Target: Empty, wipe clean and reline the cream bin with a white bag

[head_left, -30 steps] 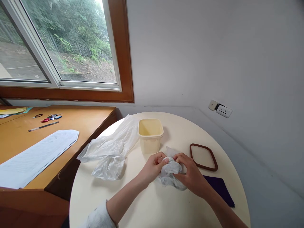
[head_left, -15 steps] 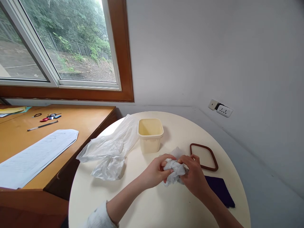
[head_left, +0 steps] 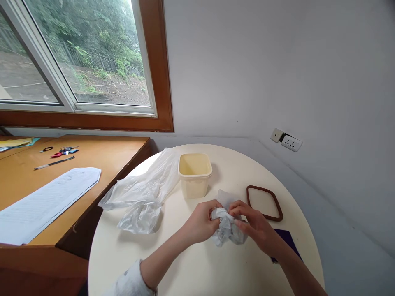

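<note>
A crumpled white plastic bag (head_left: 226, 230) is bunched between my two hands above the table's front half. My left hand (head_left: 203, 222) grips its left side, fingers and thumb closed on the plastic. On the other side my right hand (head_left: 254, 226) pinches the bag's twisted top with thumb and fingers. A thin translucent part of the bag sticks out behind my hands. Just beyond stands a cream square tub (head_left: 195, 185) with no lid on. A brown rounded frame (head_left: 279, 211) and a dark purple cloth (head_left: 286, 242), partly hidden by my right forearm, lie to the right.
Another white plastic bag (head_left: 148, 193) spreads over the left of the round cream table (head_left: 123, 263). A wooden desk (head_left: 117, 152) adjoins it, holding papers (head_left: 52, 201), a pen (head_left: 54, 163) and keys (head_left: 66, 151). The wall behind has a socket (head_left: 291, 143).
My right hand has shifted slightly right and its fingers have moved on the bag. The bunched plastic has turned and loosened to the right. The purple cloth is more covered by my arm.
</note>
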The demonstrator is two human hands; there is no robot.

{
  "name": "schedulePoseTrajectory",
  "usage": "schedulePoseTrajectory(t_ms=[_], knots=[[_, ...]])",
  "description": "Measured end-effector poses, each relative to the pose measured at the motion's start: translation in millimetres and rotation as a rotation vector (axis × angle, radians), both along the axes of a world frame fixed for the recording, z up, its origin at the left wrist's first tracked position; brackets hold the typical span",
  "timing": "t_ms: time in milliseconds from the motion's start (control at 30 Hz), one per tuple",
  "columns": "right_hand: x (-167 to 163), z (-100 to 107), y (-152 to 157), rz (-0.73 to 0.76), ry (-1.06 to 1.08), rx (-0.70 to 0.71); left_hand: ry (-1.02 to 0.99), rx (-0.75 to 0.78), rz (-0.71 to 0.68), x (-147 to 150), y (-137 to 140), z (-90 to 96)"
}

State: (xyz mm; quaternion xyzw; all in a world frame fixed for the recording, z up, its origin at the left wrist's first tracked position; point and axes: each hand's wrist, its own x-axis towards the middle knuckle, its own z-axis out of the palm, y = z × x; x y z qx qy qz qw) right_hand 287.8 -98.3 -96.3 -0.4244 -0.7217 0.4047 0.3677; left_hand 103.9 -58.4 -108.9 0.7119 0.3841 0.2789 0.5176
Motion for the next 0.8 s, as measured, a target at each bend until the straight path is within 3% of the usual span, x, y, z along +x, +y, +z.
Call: schedulePoseTrajectory(t_ms=[167,500,800], knots=[[6,-3,4,0.001,0.036,-0.047,-0.037,-0.065,0.092,5,-1,-5.5],[0,3,2,-0.019,-0.127,0.029,-0.168,-0.185,-0.034,3,-1,-4.6],[-9,-8,0,-0.179,-0.125,0.098,-0.243,-0.227,-0.133,2,-6,8.8]])
